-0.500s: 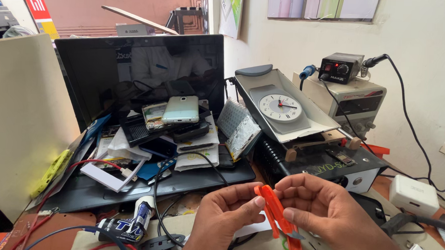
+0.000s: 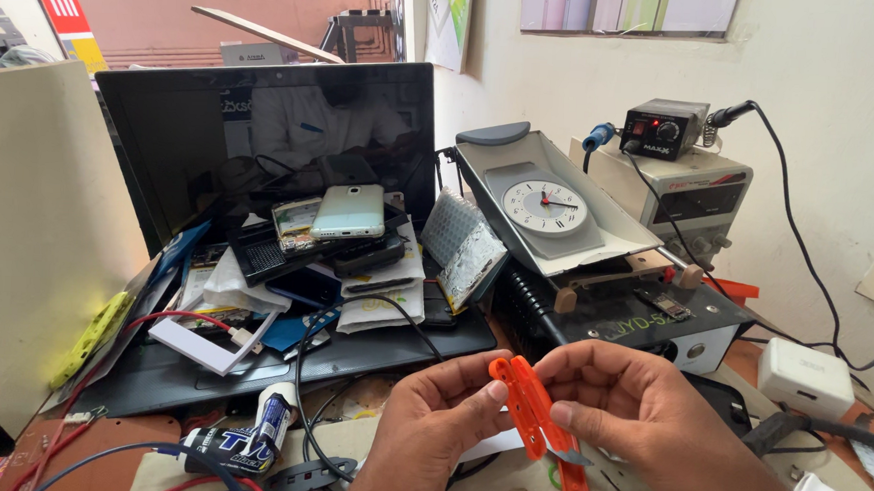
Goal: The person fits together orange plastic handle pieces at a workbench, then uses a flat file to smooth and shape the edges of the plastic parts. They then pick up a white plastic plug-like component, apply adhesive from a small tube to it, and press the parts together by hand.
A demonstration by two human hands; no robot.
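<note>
Both my hands hold an orange plastic tool [image 2: 537, 422] with a small metal blade showing at its lower side. My left hand [image 2: 429, 432] pinches the tool's upper end with fingertips. My right hand [image 2: 645, 422] grips its middle from the right, thumb across the orange body. The tool slants down towards the bottom of the view, over a light work mat [image 2: 486, 478].
An open laptop [image 2: 265, 140] behind carries a heap of phones [image 2: 348, 212] and parts. A grey clock unit [image 2: 547, 203], a black machine [image 2: 630, 318] and a soldering station [image 2: 663, 128] stand at the right. A battery [image 2: 267, 425], cables and a white adapter [image 2: 805, 377] lie nearby.
My hands have shifted slightly with the orange tool, which is tilted a little differently. The grip is the same.
</note>
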